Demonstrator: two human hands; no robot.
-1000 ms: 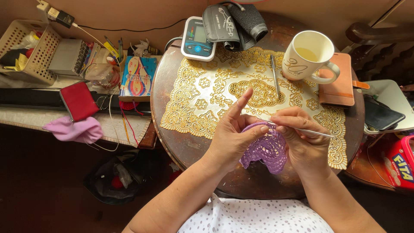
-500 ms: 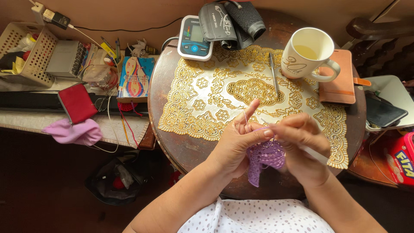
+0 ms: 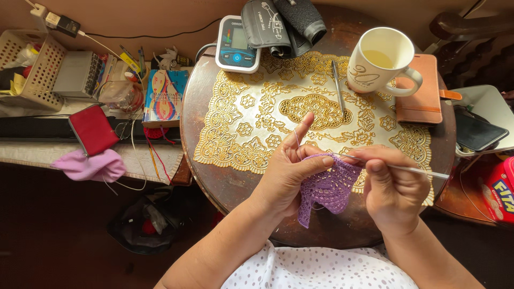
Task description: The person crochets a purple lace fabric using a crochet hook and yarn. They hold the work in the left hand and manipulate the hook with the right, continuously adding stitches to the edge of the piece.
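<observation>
While left hand (image 3: 286, 176) pinches purple crochet piece (image 3: 326, 187), right hand (image 3: 393, 184) fingers grip crochet hook (image 3: 417, 170).

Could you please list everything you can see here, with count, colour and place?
crochet piece: one, purple, between both hands
crochet hook: one, silvery, in right hand
placemat: one, gold lace, on table
round table: one, dark brown
mug: one, white, far right
blood pressure monitor: one, white, far edge
cuff: one, grey
wallet: one, orange
pouch: one, red, left shelf
basket: one, cream
left hand: pinching crochet piece
right hand: gripping hook
</observation>
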